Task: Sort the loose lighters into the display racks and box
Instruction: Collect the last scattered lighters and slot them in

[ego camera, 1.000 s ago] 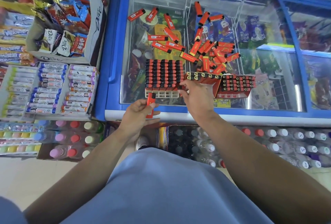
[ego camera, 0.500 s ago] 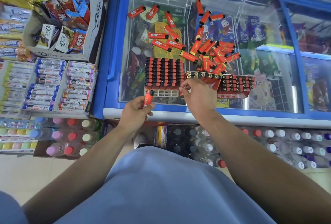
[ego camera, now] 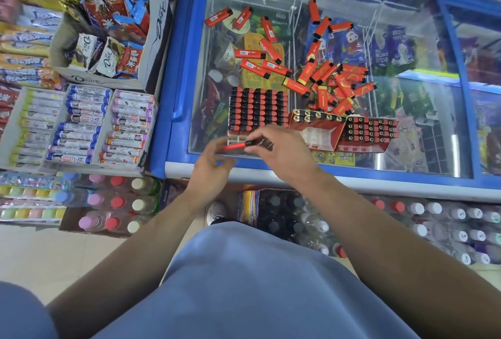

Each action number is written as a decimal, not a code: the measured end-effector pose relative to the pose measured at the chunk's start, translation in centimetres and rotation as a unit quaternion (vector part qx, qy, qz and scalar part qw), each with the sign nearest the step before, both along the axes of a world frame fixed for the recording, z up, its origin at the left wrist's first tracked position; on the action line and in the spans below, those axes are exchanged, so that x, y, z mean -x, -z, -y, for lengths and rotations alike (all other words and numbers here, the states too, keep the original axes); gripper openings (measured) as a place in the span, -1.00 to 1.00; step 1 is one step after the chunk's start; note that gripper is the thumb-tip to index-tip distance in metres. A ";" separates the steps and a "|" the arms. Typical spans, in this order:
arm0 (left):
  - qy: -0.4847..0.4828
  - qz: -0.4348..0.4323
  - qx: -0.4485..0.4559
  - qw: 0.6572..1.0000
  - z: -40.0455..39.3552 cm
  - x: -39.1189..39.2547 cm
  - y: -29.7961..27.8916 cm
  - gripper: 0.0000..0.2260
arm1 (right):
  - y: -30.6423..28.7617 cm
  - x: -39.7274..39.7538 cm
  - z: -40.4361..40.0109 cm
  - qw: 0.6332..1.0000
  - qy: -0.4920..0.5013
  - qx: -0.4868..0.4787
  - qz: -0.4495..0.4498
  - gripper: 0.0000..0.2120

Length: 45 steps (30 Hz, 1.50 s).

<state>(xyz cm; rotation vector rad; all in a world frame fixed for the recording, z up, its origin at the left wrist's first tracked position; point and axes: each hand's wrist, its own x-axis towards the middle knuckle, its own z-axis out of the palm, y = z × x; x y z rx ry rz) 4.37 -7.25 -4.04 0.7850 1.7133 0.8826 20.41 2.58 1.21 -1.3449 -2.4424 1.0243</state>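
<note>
A red lighter with a black cap (ego camera: 238, 145) is pinched between the fingers (ego camera: 221, 146) of the left hand (ego camera: 210, 163) and the fingers (ego camera: 256, 146) of the right hand (ego camera: 284, 155); it is held level, black cap toward the right hand, over the near edge of the freezer lid (ego camera: 433, 149). Both sets of fingers are curled closely round it, though blur hides the exact grip. At 12 o'clock from the hands a display rack (ego camera: 257, 111) is seen filled with upright red-and-black lighters, its nearest row of white cells still unfilled. At 2 o'clock a red box (ego camera: 320, 128) is set, one row of gold-topped lighters along its far side, and just beyond it a second rack (ego camera: 370, 131) is partly filled. Loose lighters (ego camera: 333, 81) are scattered on the glass further up, heaped at 1 o'clock, sparser at 12
</note>
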 end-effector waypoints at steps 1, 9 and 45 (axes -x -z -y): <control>-0.017 -0.031 -0.013 0.999 0.1 0.2 0.2 -0.56 | 0.3 0.3 -0.1 0.999 0.028 -0.023 -0.004 -0.84; 0.077 0.003 0.029 0.997 -0.8 -0.1 -0.7 -0.30 | 2.7 3.0 0.0 0.979 0.017 -0.201 0.031 -0.83; 0.529 -0.394 -0.018 0.751 -31.0 -18.9 -4.0 -0.02 | -3.1 -20.6 -12.9 0.894 0.437 -0.093 -0.044 -0.73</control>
